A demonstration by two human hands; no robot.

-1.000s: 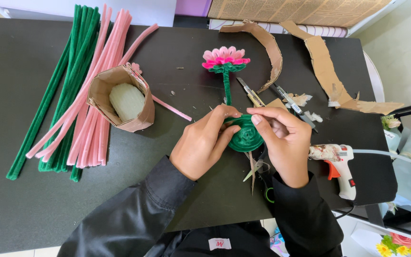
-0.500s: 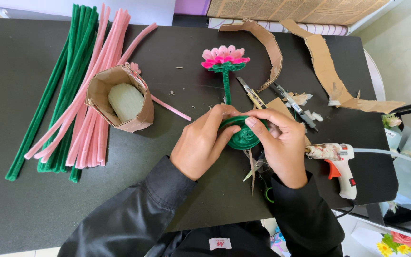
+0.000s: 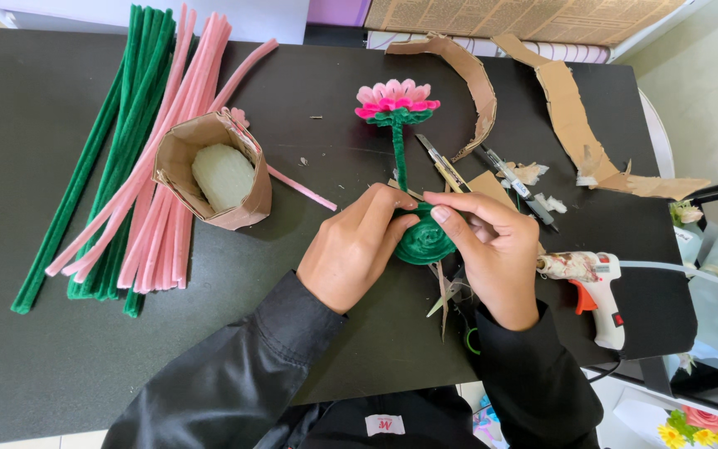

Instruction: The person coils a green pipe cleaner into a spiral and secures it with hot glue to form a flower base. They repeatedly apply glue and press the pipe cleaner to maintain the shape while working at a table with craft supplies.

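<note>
On the black worktop [image 3: 60, 366], both hands have closed in a little tighter around a green pipe-cleaner coil [image 3: 422, 243] than half a second ago, and the coil now sits almost wholly framed by fingers; it looks as though the winding at the foot of the flower stem is being pressed firm rather than started anew. The stem runs from the coil up to a pink pipe-cleaner flower [image 3: 395, 96], which lies flat and unmoved. The left hand [image 3: 357, 249] is curled, fingertips together against the coil's left edge. The right hand [image 3: 492, 249] is likewise closed, forefinger and thumb pinching the coil's upper rim.

To the left lies a long bundle of green pipe cleaners [image 3: 101, 166], overlapped by pink pipe cleaners [image 3: 176, 141], with an open cardboard box [image 3: 209, 170] holding a pale foam lump [image 3: 222, 176] on top of them. Curved cardboard strips [image 3: 467, 75] lie at the far edge. A hot glue gun [image 3: 592, 278] rests just beside the right wrist, a craft knife [image 3: 442, 162] near the stem, and scissors [image 3: 446, 291] partly hidden under the right hand.
</note>
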